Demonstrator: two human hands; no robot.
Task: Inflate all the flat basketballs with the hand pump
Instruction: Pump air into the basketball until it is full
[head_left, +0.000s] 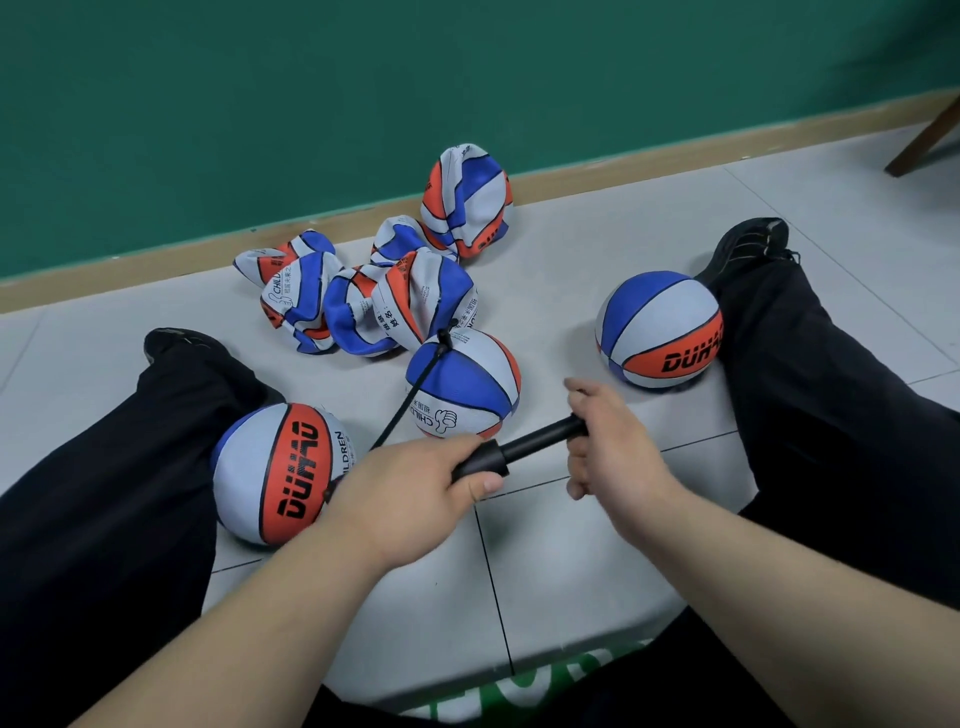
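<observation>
My left hand (415, 483) grips the barrel of a black hand pump (511, 449). My right hand (610, 441) is closed on the pump's handle end, with the rod partly drawn out. A thin black hose (415, 392) runs from the pump up to the top of a red, white and blue basketball (467, 384) standing between my legs. Two round basketballs rest on the floor: one (275, 473) against my left leg, one (660, 330) against my right leg. Several flat, crumpled basketballs (358, 296) lie in a heap behind, and one (467, 200) leans near the wall.
I sit on a pale tiled floor (571, 545) with legs in black trousers spread to both sides (104, 493) (831, 415). A green wall with a wooden skirting board (623, 156) runs behind the balls. A wooden furniture leg (924, 135) stands at the far right.
</observation>
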